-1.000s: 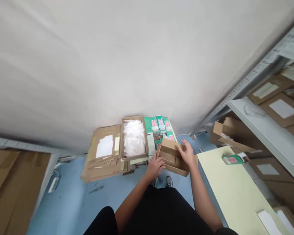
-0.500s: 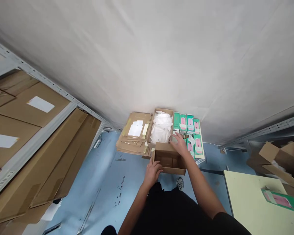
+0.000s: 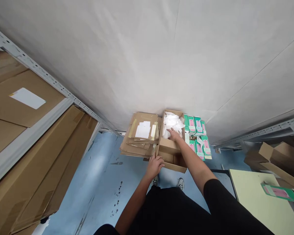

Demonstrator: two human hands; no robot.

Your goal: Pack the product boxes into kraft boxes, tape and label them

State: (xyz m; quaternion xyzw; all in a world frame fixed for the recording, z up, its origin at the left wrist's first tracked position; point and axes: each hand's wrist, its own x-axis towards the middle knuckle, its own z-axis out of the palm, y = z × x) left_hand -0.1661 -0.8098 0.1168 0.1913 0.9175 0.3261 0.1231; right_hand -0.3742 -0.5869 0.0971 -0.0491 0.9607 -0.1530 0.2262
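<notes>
An open cardboard box (image 3: 173, 167) is right in front of me, its inside bare where I can see it. My left hand (image 3: 155, 167) is closed over the left wall of this box. Directly behind it is a second open carton (image 3: 174, 112), filled with thin white plastic bags (image 3: 171, 121). My right hand (image 3: 174, 134) reaches into that carton and touches the bags, its fingers stretched out and partly hidden among the white plastic. To the right of both cartons stand several green boxes (image 3: 199, 125) with pink fronts.
Flattened cardboard sheets (image 3: 127, 143) with white labels are stacked on the left. A shelf (image 3: 71, 98) of large cartons runs along the left side. At right stand a pale yellow table (image 3: 254, 192) with a green box (image 3: 279, 192) on it, and open cartons (image 3: 271, 153).
My right hand has gone from beside the white-bag carton into it. The front box has turned slightly, with my left hand still on it. The view has shifted.
</notes>
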